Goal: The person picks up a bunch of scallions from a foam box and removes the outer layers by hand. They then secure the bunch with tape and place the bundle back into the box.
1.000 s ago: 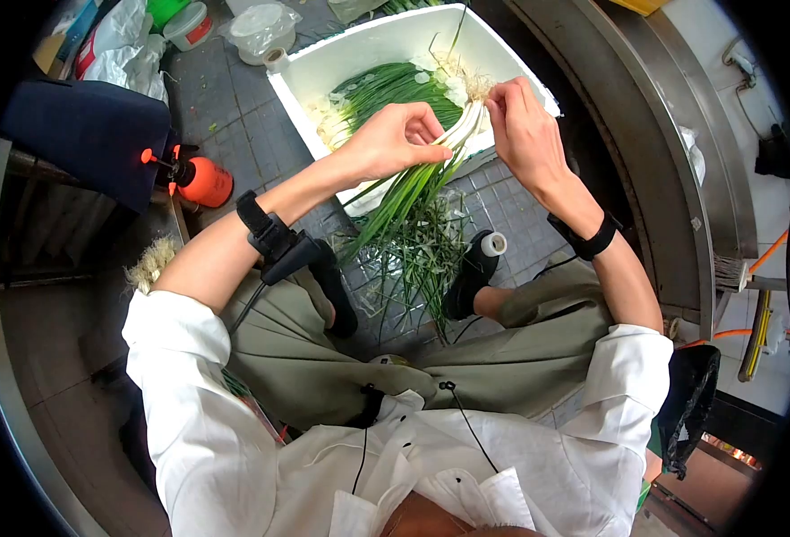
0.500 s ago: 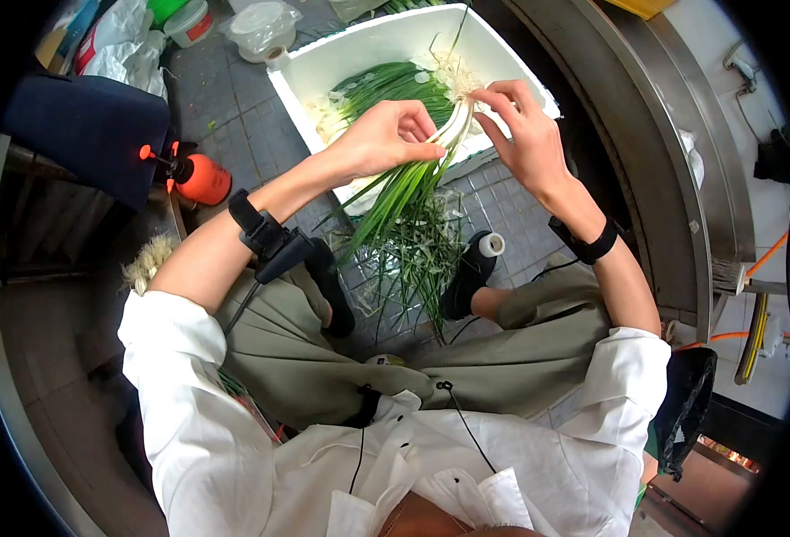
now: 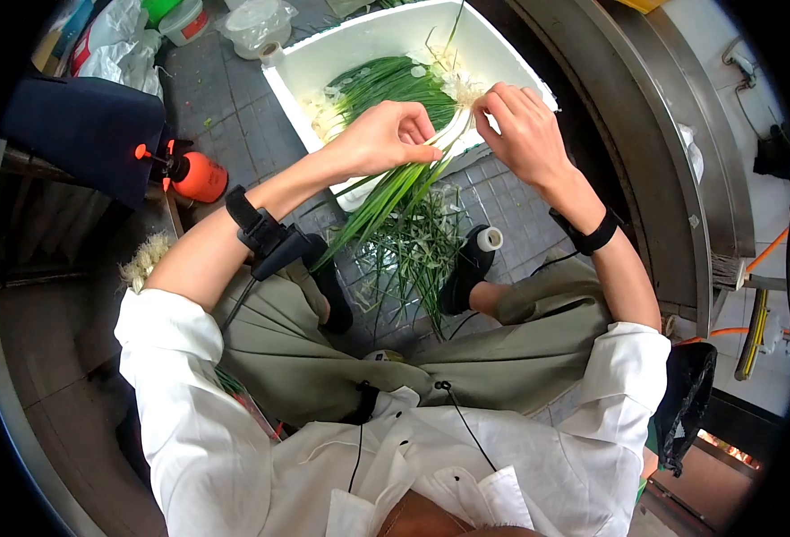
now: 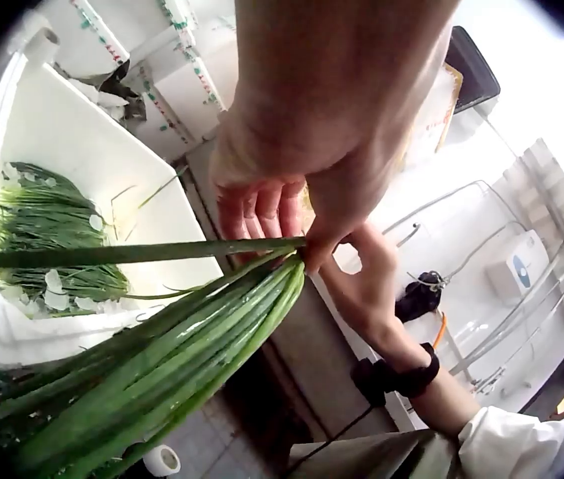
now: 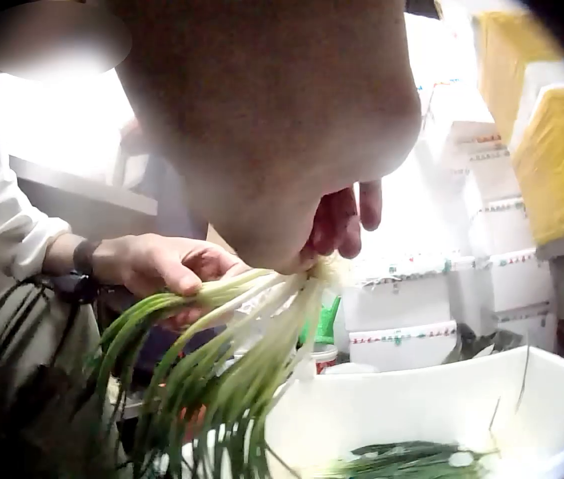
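A bunch of spring onions point(image 3: 401, 190) hangs over the near side of a white foam box point(image 3: 280, 89), green leaves drooping toward me and pale roots pointing away. My left hand point(image 3: 388, 139) grips the bunch around its stalks, thumb on top. At the root end, the thumb and fingers of my right hand point(image 3: 527, 132) pinch the spring onions close to the roots. In the right wrist view the white stems point(image 5: 287, 314) fan out below that hand. More spring onions point(image 4: 52, 235) lie inside the box, with pale ice-like pieces on them.
Loose green trimmings point(image 3: 413, 259) lie on the tiled floor between my feet. An orange spray bottle point(image 3: 200, 176) stands at left. Plastic tubs point(image 3: 183, 22) and bags are behind it. A metal counter edge point(image 3: 681, 197) runs along the right side.
My right thumb and fingers spread apart half a second ago and have now closed again by the roots. The left hand keeps its grip, shifting slightly left.
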Available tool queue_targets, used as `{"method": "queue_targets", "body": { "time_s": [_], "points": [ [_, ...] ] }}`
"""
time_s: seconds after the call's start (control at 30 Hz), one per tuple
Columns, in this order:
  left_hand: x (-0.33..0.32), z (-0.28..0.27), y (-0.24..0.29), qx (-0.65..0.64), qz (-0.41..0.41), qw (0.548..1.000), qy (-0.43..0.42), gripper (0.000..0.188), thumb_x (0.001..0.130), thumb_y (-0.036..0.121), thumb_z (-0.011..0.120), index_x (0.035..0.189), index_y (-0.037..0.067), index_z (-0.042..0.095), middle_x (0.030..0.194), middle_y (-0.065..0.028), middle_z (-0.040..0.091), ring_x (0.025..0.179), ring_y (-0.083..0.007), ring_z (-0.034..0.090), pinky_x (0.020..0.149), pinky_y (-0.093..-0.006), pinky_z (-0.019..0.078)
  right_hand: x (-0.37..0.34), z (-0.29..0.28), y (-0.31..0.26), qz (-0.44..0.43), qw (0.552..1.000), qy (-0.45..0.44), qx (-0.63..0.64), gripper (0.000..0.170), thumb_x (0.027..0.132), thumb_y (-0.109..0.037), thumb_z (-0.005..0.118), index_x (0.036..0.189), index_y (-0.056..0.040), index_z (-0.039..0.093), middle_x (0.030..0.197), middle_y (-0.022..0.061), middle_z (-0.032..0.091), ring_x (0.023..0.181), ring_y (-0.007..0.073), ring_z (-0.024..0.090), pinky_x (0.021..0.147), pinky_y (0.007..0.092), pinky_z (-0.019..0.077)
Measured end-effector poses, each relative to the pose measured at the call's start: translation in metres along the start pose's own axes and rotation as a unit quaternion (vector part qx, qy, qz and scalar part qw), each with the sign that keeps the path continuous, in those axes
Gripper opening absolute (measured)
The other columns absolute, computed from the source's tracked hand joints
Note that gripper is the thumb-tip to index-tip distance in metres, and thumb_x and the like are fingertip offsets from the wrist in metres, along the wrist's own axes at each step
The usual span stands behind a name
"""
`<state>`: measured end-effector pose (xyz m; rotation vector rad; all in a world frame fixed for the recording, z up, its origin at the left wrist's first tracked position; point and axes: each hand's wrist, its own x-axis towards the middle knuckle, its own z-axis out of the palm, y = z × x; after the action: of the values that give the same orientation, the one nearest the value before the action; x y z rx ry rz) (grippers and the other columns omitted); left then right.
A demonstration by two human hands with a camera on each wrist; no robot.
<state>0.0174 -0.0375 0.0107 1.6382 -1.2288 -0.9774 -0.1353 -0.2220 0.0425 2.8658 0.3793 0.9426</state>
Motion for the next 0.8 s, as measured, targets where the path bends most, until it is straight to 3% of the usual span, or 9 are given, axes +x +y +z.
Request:
{"method": "queue_targets", "body": {
  "time_s": [0.07,0.3,0.37,0.47,0.53,0.63,0.67,0.73,0.8],
  "points": [
    [0.001,0.003,-0.002,0.0,0.005,1.0,0.005,0.03,0.083,0.023,0.079,0.092,0.002,0.06,0.087,-0.0046,0.065,0.082,-0.0128,0.061,0.076,-0.0278,0.05,0.001,0.004,-0.006,0.103,0.994,-0.008,0.026,0.013,0.079,-0.007,0.069,0.082,-0.0053,0.056,0.077,0.0082,0.057,0.068,0.0272,0.06,0.064,0.0382,0.0476],
    [-0.003,0.008,0.004,0.031,0.006,0.999,0.019,0.029,0.082,0.02,0.08,0.091,0.002,0.059,0.083,-0.0043,0.065,0.08,-0.0134,0.061,0.075,-0.0285,0.0495,0.006,0.013,0.0,0.251,0.962,-0.013,0.107,0.01,0.082,-0.01,0.069,0.084,-0.0028,0.062,0.079,0.0109,0.067,0.065,0.0286,0.066,0.059,0.0383,0.0519],
    [-0.006,0.014,-0.002,0.037,0.032,0.998,-0.029,0.027,0.082,0.019,0.08,0.091,0.002,0.06,0.083,-0.0036,0.065,0.081,-0.0133,0.061,0.075,-0.0287,0.0492,0.003,0.01,0.017,0.354,0.921,-0.037,0.159,0.013,0.085,-0.014,0.069,0.087,-0.0015,0.068,0.082,0.0102,0.071,0.069,0.0231,0.069,0.062,0.0339,0.0539],
    [-0.011,0.014,0.003,0.017,0.013,1.0,0.0,0.025,0.083,0.018,0.079,0.092,0.003,0.06,0.084,-0.0039,0.066,0.081,-0.0129,0.061,0.075,-0.0288,0.0489,-0.006,0.003,0.02,0.397,0.896,-0.01,0.198,0.017,0.086,-0.018,0.07,0.089,-0.0009,0.071,0.082,0.0088,0.073,0.073,0.0175,0.07,0.065,0.0306,0.0544],
    [-0.01,0.003,0.006,-0.024,-0.026,0.999,0.007,0.025,0.084,0.02,0.079,0.094,0.005,0.061,0.086,-0.0026,0.066,0.084,-0.0109,0.061,0.075,-0.0276,0.048,-0.02,0.005,0.029,0.403,0.888,-0.005,0.221,0.02,0.087,-0.021,0.071,0.09,-0.0011,0.071,0.081,0.0072,0.072,0.072,0.015,0.069,0.066,0.0293,0.0541],
    [-0.008,-0.009,0.007,-0.076,-0.028,0.996,0.046,0.026,0.085,0.021,0.079,0.095,0.005,0.062,0.086,-0.0015,0.065,0.083,-0.0086,0.06,0.075,-0.0244,0.0472,-0.035,0.006,0.03,0.442,0.865,-0.115,0.206,0.016,0.086,-0.02,0.071,0.088,-0.0032,0.07,0.078,0.0067,0.071,0.071,0.013,0.067,0.065,0.0288,0.0532],
    [-0.007,-0.013,0.004,-0.075,-0.028,0.996,0.049,0.026,0.085,0.021,0.079,0.095,0.005,0.062,0.086,-0.0015,0.065,0.083,-0.0086,0.06,0.075,-0.0244,0.0472,-0.046,0.013,0.028,0.411,0.866,-0.159,0.235,0.013,0.084,-0.017,0.071,0.086,-0.0035,0.069,0.076,0.0067,0.069,0.069,0.0127,0.066,0.064,0.0293,0.0529],
    [-0.006,-0.016,0.005,-0.089,-0.039,0.993,0.074,0.027,0.085,0.022,0.079,0.096,0.005,0.062,0.087,-0.0012,0.064,0.083,-0.0078,0.059,0.075,-0.0228,0.0471,-0.056,0.021,0.011,0.393,0.82,-0.294,0.296,0.011,0.081,-0.011,0.069,0.088,-0.0032,0.068,0.075,0.009,0.069,0.069,0.0188,0.067,0.065,0.0324,0.0536],
    [-0.005,-0.015,0.004,-0.087,-0.049,0.992,0.078,0.028,0.083,0.021,0.08,0.098,0.005,0.062,0.088,-0.0013,0.063,0.083,-0.0073,0.059,0.075,-0.022,0.0471,-0.072,0.032,-0.006,0.248,0.854,-0.362,0.278,0.023,0.078,-0.005,0.065,0.102,-0.002,0.066,0.084,0.0159,0.071,0.077,0.0309,0.07,0.073,0.04,0.0553]
  ]
}}
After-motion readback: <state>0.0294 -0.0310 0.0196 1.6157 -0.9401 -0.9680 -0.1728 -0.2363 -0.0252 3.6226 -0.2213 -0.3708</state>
